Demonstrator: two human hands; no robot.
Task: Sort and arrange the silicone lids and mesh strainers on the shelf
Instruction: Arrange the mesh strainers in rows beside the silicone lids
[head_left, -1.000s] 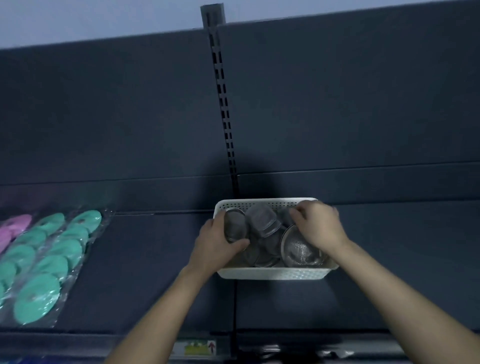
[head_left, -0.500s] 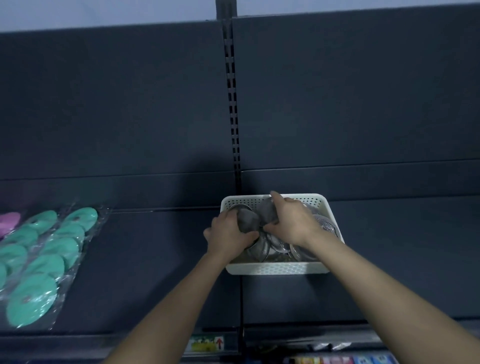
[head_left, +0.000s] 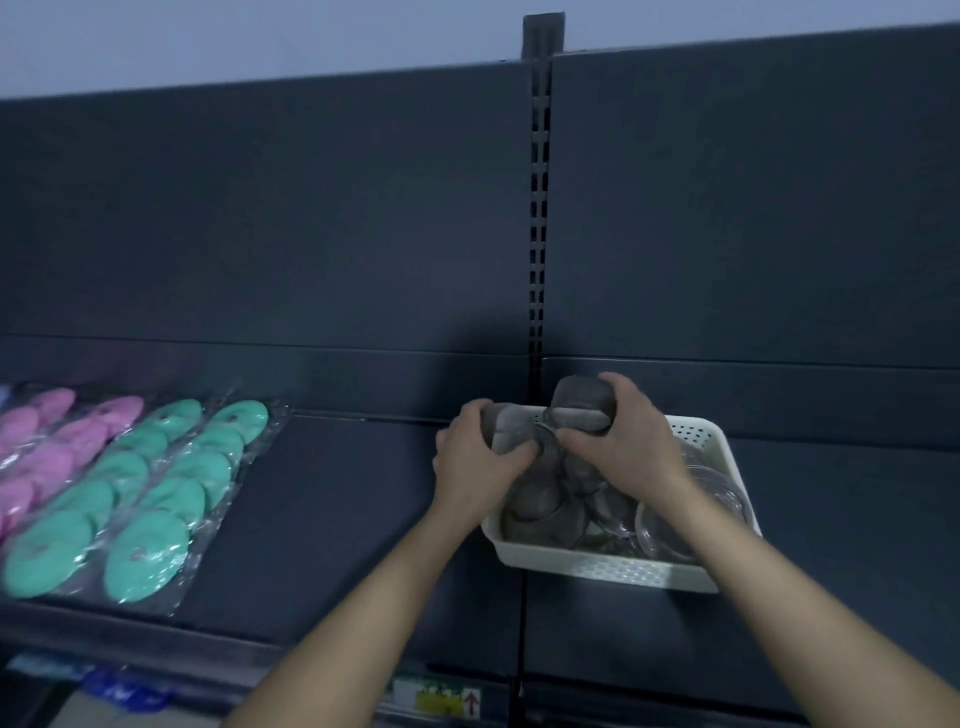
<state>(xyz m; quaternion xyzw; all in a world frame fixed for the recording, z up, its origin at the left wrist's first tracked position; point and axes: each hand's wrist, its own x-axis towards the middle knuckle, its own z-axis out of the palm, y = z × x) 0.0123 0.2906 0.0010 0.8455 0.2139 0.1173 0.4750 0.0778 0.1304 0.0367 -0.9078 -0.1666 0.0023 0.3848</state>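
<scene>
Left hand (head_left: 475, 457) curled round 1 mesh strainer (head_left: 506, 431), right hand (head_left: 628, 447) clamped over a 2nd strainer (head_left: 579, 401), both just above the white basket (head_left: 613, 569) on the shelf (head_left: 332, 519). Grey domed cups of fine weave, with more jumbled in the basket. Light, springy, easily dented and prone to snagging, I'd judge, so take them by the rim. Bagged silicone lids (head_left: 156, 499), teal and pink, lie well left.

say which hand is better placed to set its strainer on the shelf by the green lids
Left, likely. The left hand grips a mesh strainer at the left edge of the white basket, next to the bare shelf. The right hand holds a second strainer farther right, over the basket.
</scene>
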